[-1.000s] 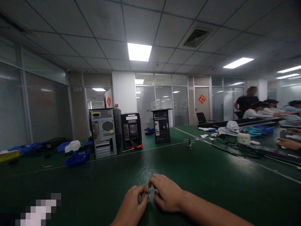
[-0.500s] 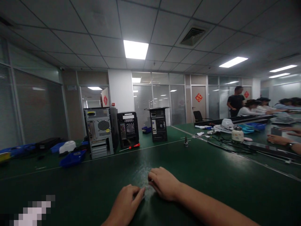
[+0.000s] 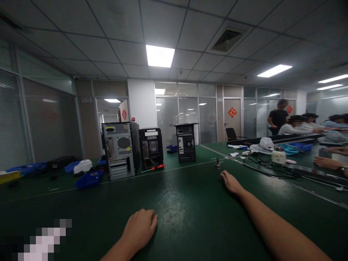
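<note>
My left hand point(image 3: 141, 227) rests on the green tabletop point(image 3: 174, 221), its fingers curled under and the thumb drawn in; nothing shows in it. Further out to the right, my right hand point(image 3: 230, 181) reaches over the table with bent fingers. Their undersides are hidden, so whatever they may hold does not show. Just beyond its fingertips stands a small, dark, upright metallic object point(image 3: 218, 164), too small to name, with a slight gap between them.
Three computer cases, one tall and grey point(image 3: 119, 152), one black point(image 3: 151, 148) and another black point(image 3: 186, 143), stand across the table. A red-handled screwdriver point(image 3: 158, 167) lies before them. Blue trays point(image 3: 89, 179) are left; cables point(image 3: 261, 166), a white jar point(image 3: 278, 156) and a co-worker's hands point(image 3: 327, 162) right.
My right hand has moved forward and right, close to the small upright object. My left hand has drawn slightly left, its thumb closing in. The view has shifted a little.
</note>
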Motion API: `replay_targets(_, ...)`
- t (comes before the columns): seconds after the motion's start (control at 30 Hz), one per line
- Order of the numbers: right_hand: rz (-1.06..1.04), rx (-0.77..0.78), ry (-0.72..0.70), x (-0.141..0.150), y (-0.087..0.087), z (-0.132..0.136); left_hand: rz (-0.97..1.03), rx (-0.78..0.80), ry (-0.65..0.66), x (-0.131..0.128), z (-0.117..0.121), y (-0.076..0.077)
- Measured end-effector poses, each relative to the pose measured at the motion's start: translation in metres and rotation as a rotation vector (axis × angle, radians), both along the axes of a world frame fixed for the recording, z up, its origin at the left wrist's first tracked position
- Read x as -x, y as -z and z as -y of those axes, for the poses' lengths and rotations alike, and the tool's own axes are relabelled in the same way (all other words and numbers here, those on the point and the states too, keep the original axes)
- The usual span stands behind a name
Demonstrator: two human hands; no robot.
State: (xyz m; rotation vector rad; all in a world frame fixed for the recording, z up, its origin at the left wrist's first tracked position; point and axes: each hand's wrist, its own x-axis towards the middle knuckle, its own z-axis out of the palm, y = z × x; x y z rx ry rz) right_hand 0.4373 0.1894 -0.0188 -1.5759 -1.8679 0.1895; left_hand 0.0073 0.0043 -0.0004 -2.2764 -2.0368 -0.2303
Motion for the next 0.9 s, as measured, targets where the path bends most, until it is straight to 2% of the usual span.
replay_targets(0.13,-0.057,-0.036,0.036,-0.004,0.003,-0.007,-0.014,-0.02,0.017,0.002,0.0,0.001)
replay_targets(0.33,-0.155,-0.159,0.136,-0.015,-0.015,-0.01,-0.023,-0.007,0.013,0.001,0.001,-0.001)
replay_targets(0.47,-0.227,-0.231,0.107,-0.031,-0.022,-0.006,-0.009,0.007,0.009,0.001,0.001,-0.002)
replay_targets(0.53,-0.198,-0.248,0.104,-0.04,-0.022,-0.005,-0.008,-0.001,0.022,0.002,0.001,-0.001)
replay_targets(0.7,-0.013,-0.183,0.105,-0.053,-0.019,-0.01,-0.007,-0.008,0.042,0.003,0.0,0.0)
replay_targets(0.9,0.121,-0.03,0.03,-0.058,-0.018,-0.013,-0.011,0.001,0.037,0.002,-0.001,-0.002)
